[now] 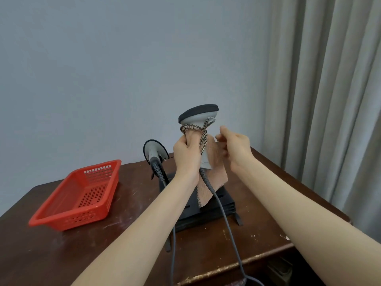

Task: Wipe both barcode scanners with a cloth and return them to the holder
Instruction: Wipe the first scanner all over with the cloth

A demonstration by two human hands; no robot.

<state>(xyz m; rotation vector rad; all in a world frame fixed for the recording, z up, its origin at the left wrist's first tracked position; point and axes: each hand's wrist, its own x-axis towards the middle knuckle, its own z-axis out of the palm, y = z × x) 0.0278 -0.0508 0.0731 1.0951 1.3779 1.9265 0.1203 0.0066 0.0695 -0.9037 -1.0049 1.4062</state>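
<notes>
My left hand (186, 153) grips the handle of a grey barcode scanner (199, 115) held upright above the table, with part of a pinkish checked cloth (216, 168) caught under its fingers. The cloth wraps the scanner's neck and hangs down over the handle. My right hand (234, 147) is beside the scanner on the right, fingers curled against the cloth; whether it pinches the cloth is unclear. A second grey scanner (154, 150) stands in the black holder (206, 211), left of and behind my left hand. Grey cables (228, 230) run from both scanners toward me.
A red plastic basket (82, 195) sits on the left of the dark brown wooden table (127, 228). A pale wall is behind, and grey curtains (329, 100) hang on the right. The table's front right edge is worn.
</notes>
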